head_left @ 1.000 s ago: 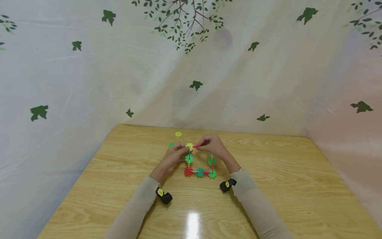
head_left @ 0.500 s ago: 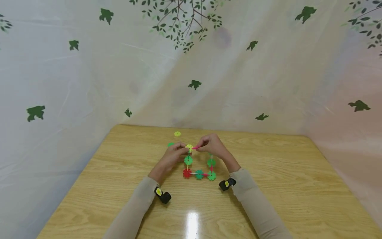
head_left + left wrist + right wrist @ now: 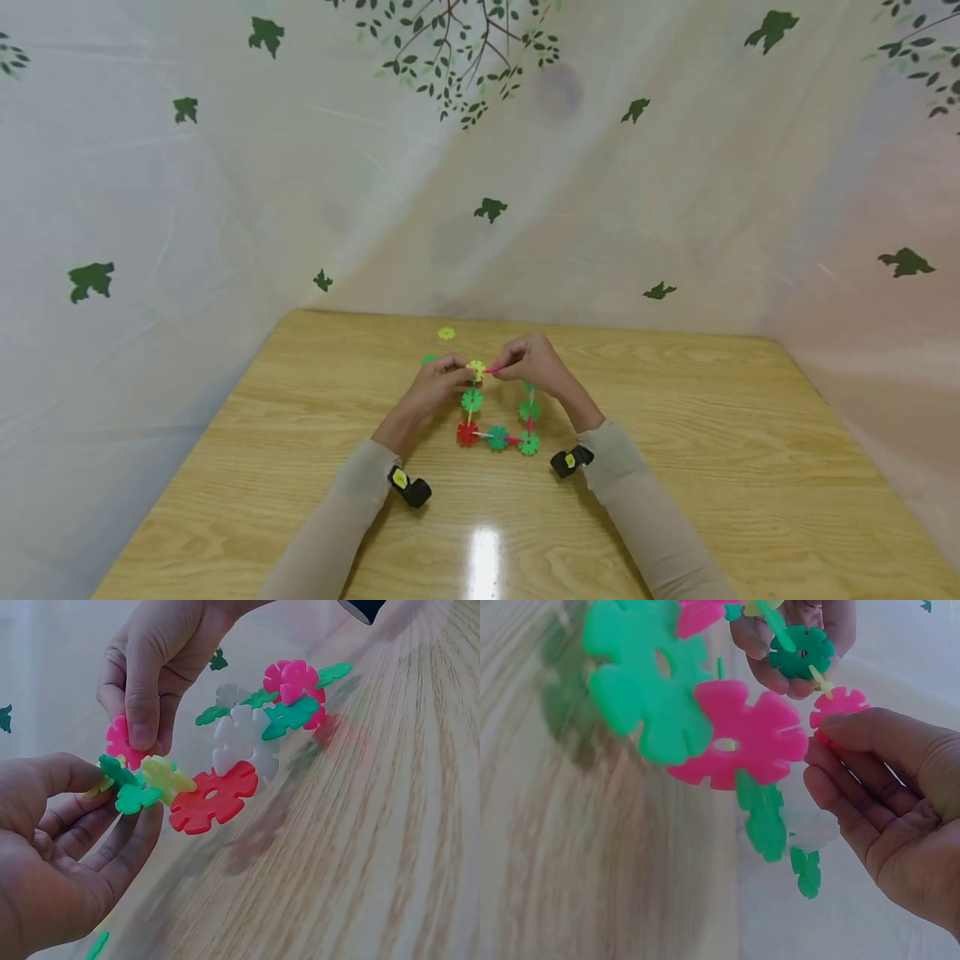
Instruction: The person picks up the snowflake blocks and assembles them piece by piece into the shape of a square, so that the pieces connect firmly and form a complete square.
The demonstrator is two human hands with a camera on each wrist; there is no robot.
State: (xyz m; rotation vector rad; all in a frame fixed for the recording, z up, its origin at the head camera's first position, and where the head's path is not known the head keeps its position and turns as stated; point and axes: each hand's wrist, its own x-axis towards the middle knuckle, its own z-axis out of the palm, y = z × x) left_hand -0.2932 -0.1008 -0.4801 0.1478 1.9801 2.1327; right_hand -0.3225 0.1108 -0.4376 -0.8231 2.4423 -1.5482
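A U-shaped chain of notched plastic snowflake discs hangs between my hands, with a red disc (image 3: 214,799) and a teal disc (image 3: 498,438) along its near side. My left hand (image 3: 435,387) pinches the chain near the yellow disc (image 3: 477,370) at its far left end. Thumb and fingers of my right hand (image 3: 534,365) pinch a pink disc (image 3: 840,709) set edge-on against the yellow one. In the left wrist view, white discs (image 3: 244,742) follow the red one. How deeply the pink disc's slot engages is too small to tell.
A loose yellow disc (image 3: 447,333) lies on the wooden table (image 3: 712,467) beyond my left hand. Beside that hand's fingers, a green disc (image 3: 429,359) is partly hidden. A pale printed cloth (image 3: 405,208) hangs behind the table's far edge.
Both hands stay at nearly the same spot, still pinching the yellow end and the pink disc. The chain's near side has shifted slightly towards me and to the left.
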